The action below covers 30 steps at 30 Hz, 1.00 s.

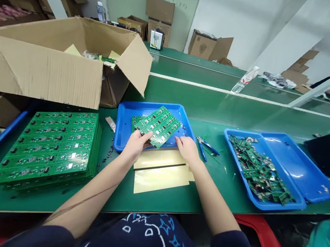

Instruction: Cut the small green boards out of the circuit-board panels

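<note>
The left hand (137,146) has its grip pinched on the near edge of a green circuit-board panel (158,126), held just above a blue plastic tray (151,109) on the green counter (153,205). The right hand's (187,149) fingers press together against the panel's corner; whether that grip pinches it, one cannot tell.

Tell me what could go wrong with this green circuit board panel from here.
The bare left hand and right hand grip the green circuit board panel; without gloves, skin oils or static might harm it. The blue-handled cutters lie beside the blue tray, close to the right hand, and could get knocked or scratch the board.
</note>
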Motion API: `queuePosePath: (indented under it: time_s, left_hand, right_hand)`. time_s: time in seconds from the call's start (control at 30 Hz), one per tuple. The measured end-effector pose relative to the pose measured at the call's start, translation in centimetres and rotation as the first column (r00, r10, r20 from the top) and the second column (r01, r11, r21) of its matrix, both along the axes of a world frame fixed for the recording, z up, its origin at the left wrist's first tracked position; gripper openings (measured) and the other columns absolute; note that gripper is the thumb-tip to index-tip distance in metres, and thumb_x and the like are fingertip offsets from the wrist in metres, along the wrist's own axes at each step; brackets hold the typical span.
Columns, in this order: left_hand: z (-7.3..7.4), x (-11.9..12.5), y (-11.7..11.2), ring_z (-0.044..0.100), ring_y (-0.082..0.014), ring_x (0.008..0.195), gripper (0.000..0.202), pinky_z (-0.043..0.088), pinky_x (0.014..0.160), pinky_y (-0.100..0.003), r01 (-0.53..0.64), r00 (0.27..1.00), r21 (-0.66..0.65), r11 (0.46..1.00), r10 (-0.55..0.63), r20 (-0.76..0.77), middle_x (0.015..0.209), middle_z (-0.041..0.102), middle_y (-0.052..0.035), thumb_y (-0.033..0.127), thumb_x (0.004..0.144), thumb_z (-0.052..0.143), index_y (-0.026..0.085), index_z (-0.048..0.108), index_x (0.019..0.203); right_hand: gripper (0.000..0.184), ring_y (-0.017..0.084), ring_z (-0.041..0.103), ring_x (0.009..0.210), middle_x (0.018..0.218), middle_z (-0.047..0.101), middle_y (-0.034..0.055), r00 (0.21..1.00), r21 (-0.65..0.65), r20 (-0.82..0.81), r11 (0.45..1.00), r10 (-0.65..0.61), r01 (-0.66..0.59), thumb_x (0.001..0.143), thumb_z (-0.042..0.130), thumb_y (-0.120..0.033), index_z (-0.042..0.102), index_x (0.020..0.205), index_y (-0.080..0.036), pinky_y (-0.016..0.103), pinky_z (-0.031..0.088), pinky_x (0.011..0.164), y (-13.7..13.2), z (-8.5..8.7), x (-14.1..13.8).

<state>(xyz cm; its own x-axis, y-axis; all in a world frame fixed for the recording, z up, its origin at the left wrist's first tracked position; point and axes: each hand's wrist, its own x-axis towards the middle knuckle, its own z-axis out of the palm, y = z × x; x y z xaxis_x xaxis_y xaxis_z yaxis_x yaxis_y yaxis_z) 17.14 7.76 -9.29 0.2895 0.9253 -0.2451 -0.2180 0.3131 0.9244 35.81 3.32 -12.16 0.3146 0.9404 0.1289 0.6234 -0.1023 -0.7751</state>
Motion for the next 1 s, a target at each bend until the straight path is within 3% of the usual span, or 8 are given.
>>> queuePosePath:
  time_s: [0.13,0.2,0.33,0.43,0.5,0.63,0.8,1.0]
  left_hand:
    - [0.3,-0.9,-1.4,0.065,-0.0216,0.086,0.041,0.054,0.067,-0.032,0.083,0.996,-0.028,0.996,-0.082,0.021,0.101,0.067,-0.0083,0.032,0.067,0.065,0.016,0.053,0.103]
    - [0.3,-1.1,-1.9,0.064,-0.0212,0.089,0.04,0.054,0.066,-0.031,0.119,0.993,-0.058,0.991,-0.119,0.009,0.104,0.067,-0.0073,0.031,0.068,0.062,0.018,0.054,0.105]
    - [0.2,-1.2,-2.1,0.064,-0.0215,0.089,0.039,0.054,0.07,-0.032,0.187,0.978,-0.105,0.977,-0.195,-0.071,0.101,0.068,-0.0063,0.033,0.069,0.06,0.02,0.056,0.105]
    - [0.0,-0.9,-1.7,0.064,-0.0241,0.09,0.039,0.052,0.075,-0.036,0.181,0.96,-0.054,0.982,-0.189,-0.209,0.097,0.069,-0.0088,0.036,0.069,0.06,0.019,0.058,0.105]
    - [0.0,-0.6,-1.5,0.062,-0.026,0.096,0.042,0.049,0.081,-0.038,0.163,0.92,0.07,0.984,-0.126,-0.37,0.101,0.067,-0.0109,0.039,0.07,0.061,0.018,0.058,0.106]
    - [0.3,-0.3,-1.1,0.057,-0.0285,0.105,0.056,0.043,0.088,-0.038,0.194,0.756,0.337,0.921,0.079,-0.65,0.113,0.061,-0.015,0.051,0.074,0.055,0.015,0.05,0.116]
    - [0.9,-0.3,-0.3,0.059,-0.0332,0.098,0.067,0.045,0.079,-0.04,0.341,0.516,0.333,0.879,0.121,-0.848,0.105,0.063,-0.0205,0.061,0.078,0.041,0.009,0.045,0.12]
    - [0.7,0.2,0.3,0.057,-0.0323,0.103,0.061,0.044,0.081,-0.037,0.37,0.504,0.363,0.855,0.143,-0.852,0.107,0.062,-0.0211,0.058,0.079,0.042,0.008,0.05,0.114]
  right_hand:
    - [0.038,0.023,0.059,0.067,0.053,0.058,0.0048,1.0,-0.044,-0.021,0.999,-0.013,0.012,0.076,0.052,-0.045,0.044,0.047,-0.022,0.035,0.042,0.075,-2.4,-0.9,-0.1]
    - [0.041,0.022,0.06,0.065,0.056,0.061,0.0056,0.997,-0.056,-0.045,0.997,-0.063,0.06,0.081,0.041,-0.05,0.052,0.055,-0.021,0.034,0.044,0.07,-2.9,-0.9,0.0]
    - [0.059,0.021,0.064,0.071,0.073,0.067,0.0063,0.893,-0.075,-0.421,0.987,-0.16,0.142,0.085,0.018,-0.06,0.06,0.087,-0.019,0.034,0.049,0.064,-2.4,0.5,0.6]
    - [0.046,0.021,0.064,0.084,0.09,0.069,0.0065,0.8,-0.046,-0.594,0.996,-0.085,0.072,0.077,0.046,-0.06,0.06,0.096,-0.021,0.034,0.05,0.069,-1.7,1.7,-0.1]
    - [0.041,0.022,0.062,0.091,0.101,0.067,0.0069,0.8,0.013,-0.598,0.997,-0.048,0.07,0.071,0.06,-0.051,0.059,0.098,-0.021,0.034,0.05,0.075,-1.4,2.0,-1.0]
    - [0.042,0.021,0.061,0.094,0.103,0.065,0.0075,0.833,0.089,-0.552,0.99,-0.045,0.112,0.075,0.056,-0.048,0.054,0.104,-0.018,0.036,0.048,0.081,-1.2,1.6,-2.3]
    - [0.041,0.021,0.06,0.089,0.098,0.064,0.0079,0.933,0.072,-0.34,0.986,-0.12,0.153,0.077,0.052,-0.049,0.053,0.105,-0.019,0.034,0.047,0.077,-1.2,1.6,-2.3]
    - [0.037,0.018,0.056,0.061,0.075,0.06,0.0043,0.937,0.014,-0.253,0.967,-0.243,0.254,0.078,0.048,-0.054,0.052,0.09,-0.019,0.032,0.046,0.061,-1.1,0.8,-2.6]
